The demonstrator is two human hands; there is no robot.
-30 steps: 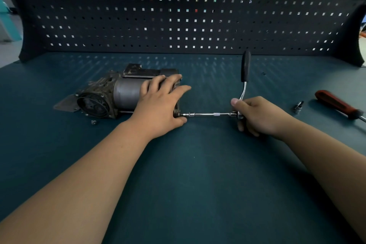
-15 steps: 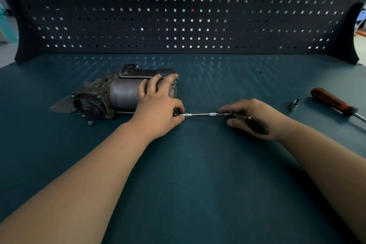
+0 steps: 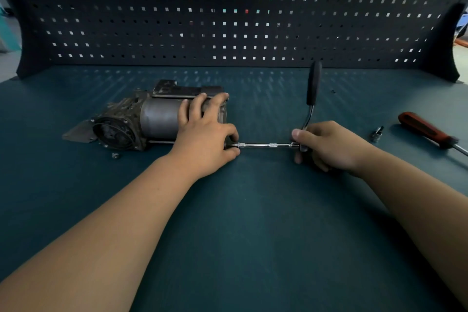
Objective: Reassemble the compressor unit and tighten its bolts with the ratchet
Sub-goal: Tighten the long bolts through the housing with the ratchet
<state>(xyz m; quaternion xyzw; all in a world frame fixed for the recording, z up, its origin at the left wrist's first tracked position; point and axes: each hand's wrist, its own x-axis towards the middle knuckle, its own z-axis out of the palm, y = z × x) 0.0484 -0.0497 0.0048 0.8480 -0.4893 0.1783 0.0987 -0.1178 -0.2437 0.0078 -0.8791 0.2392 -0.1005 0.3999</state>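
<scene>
Ratchet (image 3: pixel 314 83) held to the end of the compressor unit (image 3: pixel 157 119) on the worktop (image 3: pixel 240 223).
My left grip (image 3: pixel 205 139) lies over the unit's housing at 10 o'clock, thumb and forefinger pinching the tip of the extension bar (image 3: pixel 266 145). My right grip (image 3: pixel 329 145) curls round the ratchet's head at the bar's 3 o'clock end, handle pointing to 12. A socket (image 3: pixel 377 133) and a red screwdriver (image 3: pixel 428 132) lie further toward 3 o'clock.
</scene>
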